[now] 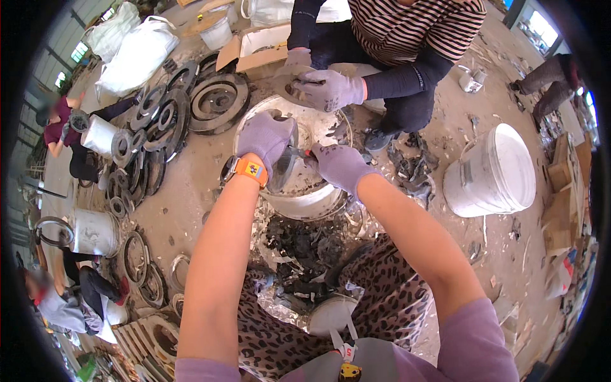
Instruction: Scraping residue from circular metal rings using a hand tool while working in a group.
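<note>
My left hand (267, 139), in a grey-purple glove, is closed on a dark, flat, curved piece (282, 173) that rests over a white bucket (305, 207) in front of me. My right hand (342, 167), gloved alike, grips a small tool with a bit of red on it (308, 153). The tool points left, against or close to the dark piece; its tip is too small to make out. Across the bucket, a co-worker's gloved hands (328, 89) hold a grey ring-shaped disc (289, 86) near the far rim.
Black scraps (293, 245) lie between my legs and beside the bucket. A large white bucket (490, 172) stands at the right. Stacked dark rings (162, 121) cover the floor at the left. An open cardboard box (264, 48) and white sacks (137, 54) are farther back. Other people sit at the left.
</note>
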{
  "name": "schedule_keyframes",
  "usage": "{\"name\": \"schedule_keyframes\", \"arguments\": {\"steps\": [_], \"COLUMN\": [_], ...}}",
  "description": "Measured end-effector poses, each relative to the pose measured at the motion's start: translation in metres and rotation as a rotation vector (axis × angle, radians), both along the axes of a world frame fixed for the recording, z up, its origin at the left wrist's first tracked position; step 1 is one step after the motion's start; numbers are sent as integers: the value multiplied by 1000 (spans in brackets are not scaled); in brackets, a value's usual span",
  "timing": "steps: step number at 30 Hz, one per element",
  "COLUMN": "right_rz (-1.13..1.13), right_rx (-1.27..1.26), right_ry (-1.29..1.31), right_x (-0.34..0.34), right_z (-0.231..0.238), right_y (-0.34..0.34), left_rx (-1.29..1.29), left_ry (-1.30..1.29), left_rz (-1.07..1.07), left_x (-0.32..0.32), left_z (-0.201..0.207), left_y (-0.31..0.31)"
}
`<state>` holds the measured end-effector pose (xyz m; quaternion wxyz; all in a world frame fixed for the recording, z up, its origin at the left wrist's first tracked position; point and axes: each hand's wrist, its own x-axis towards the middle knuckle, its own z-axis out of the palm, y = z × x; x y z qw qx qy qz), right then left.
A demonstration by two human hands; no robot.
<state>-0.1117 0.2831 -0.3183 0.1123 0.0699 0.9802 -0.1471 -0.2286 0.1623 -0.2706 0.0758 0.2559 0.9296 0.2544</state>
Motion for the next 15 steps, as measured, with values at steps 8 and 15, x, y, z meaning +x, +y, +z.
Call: {"name": "schedule_keyframes", "arguments": {"steps": [8,15], "right_rz": [-336,-234], "right_rx": [-724,-1322], "right_ry": [-355,-344], "right_x": [4,16], "right_z": [3,-39], "right_y": [-19,-12], "left_rx": [15,119], "left_ry": [60,102], "left_rz": [-17,-45], "left_x": [7,7], "left_z": [-3,-11], "left_y": [-8,-11]}}
